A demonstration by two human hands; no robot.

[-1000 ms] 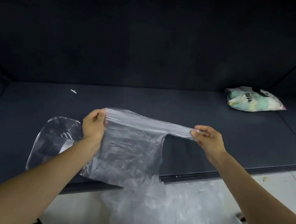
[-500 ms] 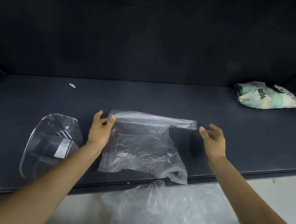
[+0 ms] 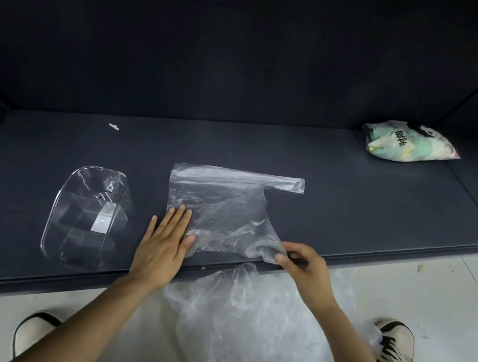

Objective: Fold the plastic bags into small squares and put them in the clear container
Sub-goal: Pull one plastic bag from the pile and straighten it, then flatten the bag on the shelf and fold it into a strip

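Head view: 1 clear plastic bag (image 3: 222,209) lies spread on the dark surface (image 3: 337,187), its handle strip reaching out to the right along the far edge. The left hand (image 3: 166,241) rests flat on the bag's near-left corner, fingers straight and together, palm down, gripping nothing. The right hand (image 3: 302,265) pinches the bag's crumpled near-right corner between thumb and fingertips, right at the front edge of the surface.

The clear container (image 3: 87,215) sits on the surface just left of the left hand, apart from the bag; whether anything is inside I cannot tell through its reflections.

A heap of more clear plastic bags (image 3: 245,333) lies on the pale floor (image 3: 459,301) below the surface edge, between the forearms. 2 shoes show on the floor: 1 near the left forearm (image 3: 35,333) and 1 striped at the right (image 3: 394,353).

Far right on the surface rests a printed packet (image 3: 410,142), well apart from the bag. A small white scrap (image 3: 114,126) lies toward the back left.
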